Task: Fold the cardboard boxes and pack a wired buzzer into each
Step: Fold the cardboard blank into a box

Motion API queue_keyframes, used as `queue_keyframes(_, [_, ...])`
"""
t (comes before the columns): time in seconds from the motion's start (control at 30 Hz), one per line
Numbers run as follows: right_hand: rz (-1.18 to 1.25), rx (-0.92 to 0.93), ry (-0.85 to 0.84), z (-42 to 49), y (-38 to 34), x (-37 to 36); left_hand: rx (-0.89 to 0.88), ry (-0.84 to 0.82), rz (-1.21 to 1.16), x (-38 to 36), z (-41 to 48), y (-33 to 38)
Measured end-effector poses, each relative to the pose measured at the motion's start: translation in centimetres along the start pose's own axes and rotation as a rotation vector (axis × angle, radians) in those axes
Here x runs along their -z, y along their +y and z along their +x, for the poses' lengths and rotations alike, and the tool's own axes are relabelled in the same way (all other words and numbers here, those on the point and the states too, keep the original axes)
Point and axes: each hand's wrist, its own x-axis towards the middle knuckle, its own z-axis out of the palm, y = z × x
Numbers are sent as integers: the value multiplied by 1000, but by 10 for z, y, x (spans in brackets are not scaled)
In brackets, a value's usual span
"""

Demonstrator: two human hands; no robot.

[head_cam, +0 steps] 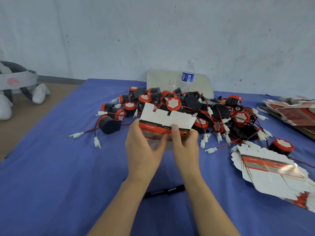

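Observation:
I hold a flat red-and-white cardboard box (163, 119) upright above the blue cloth, its white flaps pointing up. My left hand (144, 143) grips its left side, thumb on the front. My right hand (185, 142) grips the right side with the thumb pressed on the printed face. Just behind the box lies a pile of several red-and-black wired buzzers (187, 108) with white connectors. One lone buzzer (282, 146) sits to the right. Unfolded box blanks (272, 172) lie fanned out at the right.
A black marker (164, 191) lies on the blue cloth (59, 176) under my forearms. A water bottle (187, 76) stands against a white board at the wall. More flat blanks (293, 109) are stacked far right. A grey-and-white soft toy (15, 86) sits at the left.

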Motion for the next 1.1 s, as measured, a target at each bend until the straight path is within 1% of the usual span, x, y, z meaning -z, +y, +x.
queue_keyframes(0.07, [113,-78,-29,0,-4,0,-88,30,84,-1,-3,5])
queue_keyframes(0.13, [192,-95,-28,0,-6,0,-166,32,149,-5,-6,8])
queue_keyframes(0.3, [319,-88,44,4,-8,3,-252,6,145,-9,-11,8])
queue_keyframes(0.43, [267,-85,137,10,-10,13,-295,11,115,-11,-14,8])
queue_keyframes(0.53, [254,-75,163,11,-10,14,-309,1,98,-12,-14,8])
queue_keyframes(0.63, [279,-108,131,12,-9,15,-351,22,145,-11,-13,8])
queue_keyframes(0.77, [276,-180,10,15,-8,22,-343,41,278,-12,-13,6])
queue_keyframes(0.83, [222,-157,-22,14,-6,22,-326,40,336,-12,-13,6])
queue_keyframes(0.9, [123,-123,-43,12,-4,19,-331,23,341,-12,-13,6])
queue_keyframes(0.93, [88,-110,-32,10,-3,17,-331,8,318,-13,-13,6])
queue_keyframes(1.0, [64,-82,41,8,-2,14,-330,-30,248,-13,-14,7])
queue_keyframes(1.1, [92,-26,129,6,-2,10,-380,-43,207,-13,-14,8])
